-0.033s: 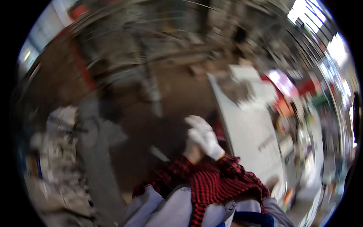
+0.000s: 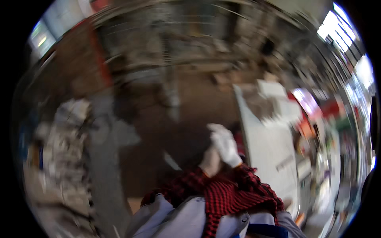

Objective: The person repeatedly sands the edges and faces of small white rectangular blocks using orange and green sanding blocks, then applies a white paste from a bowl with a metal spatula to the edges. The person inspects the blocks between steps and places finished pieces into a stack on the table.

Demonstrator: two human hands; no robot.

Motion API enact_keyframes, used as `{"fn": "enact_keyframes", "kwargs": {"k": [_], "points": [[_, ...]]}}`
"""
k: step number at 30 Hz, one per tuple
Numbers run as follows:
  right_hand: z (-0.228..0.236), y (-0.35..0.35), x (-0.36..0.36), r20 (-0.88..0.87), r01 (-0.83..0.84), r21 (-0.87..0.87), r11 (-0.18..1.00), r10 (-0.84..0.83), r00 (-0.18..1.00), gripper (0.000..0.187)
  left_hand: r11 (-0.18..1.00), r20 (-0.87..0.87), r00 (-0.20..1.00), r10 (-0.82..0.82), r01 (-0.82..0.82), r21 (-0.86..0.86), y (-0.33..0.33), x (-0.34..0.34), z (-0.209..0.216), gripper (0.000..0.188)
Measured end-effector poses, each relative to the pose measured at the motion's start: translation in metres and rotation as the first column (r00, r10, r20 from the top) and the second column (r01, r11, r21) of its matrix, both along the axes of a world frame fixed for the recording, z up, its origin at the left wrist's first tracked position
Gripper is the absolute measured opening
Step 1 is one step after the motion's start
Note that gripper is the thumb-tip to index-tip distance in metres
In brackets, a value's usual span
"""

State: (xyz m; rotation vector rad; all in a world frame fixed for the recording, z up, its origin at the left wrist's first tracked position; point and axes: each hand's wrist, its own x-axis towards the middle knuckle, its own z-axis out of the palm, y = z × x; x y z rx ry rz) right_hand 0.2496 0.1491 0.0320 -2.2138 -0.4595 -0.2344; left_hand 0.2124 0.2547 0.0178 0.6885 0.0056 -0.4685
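My right hand, in a white glove, lies against my left hand in front of my body, left of the white tabletop. The right fingers look stretched out, with nothing visible in them. My left hand looks paler brown than the white glove; its fingers are hidden behind the right hand. Motion blur hides finer detail. Red-and-black checked sleeves cover both forearms.
On the right stands a long white table, with a stack of white blocks or packs at its far end. Pale piled material lies on the left. The floor between is dark brown. A red-edged brown panel stands at the far left.
The surroundings have shifted to the right in the picture as my view turned. My hands remain together, slightly farther right, and the right hand covers the left a little differently.
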Motion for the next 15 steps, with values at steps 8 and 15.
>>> {"fn": "enact_keyframes", "kwargs": {"k": [8,15], "points": [[-0.120,0.083,0.082,-0.599,-0.164,0.329,0.930,0.340,0.725,0.050,0.928,-0.385,0.859,0.336,-0.372,-0.021,0.084,0.015,-0.040,0.060],[-0.209,0.084,0.191,-0.780,-0.775,-0.291,0.562,0.330,0.532,0.063,0.481,-0.173,0.459,0.871,-0.869,0.115,0.204,-0.009,-0.004,0.059]]}}
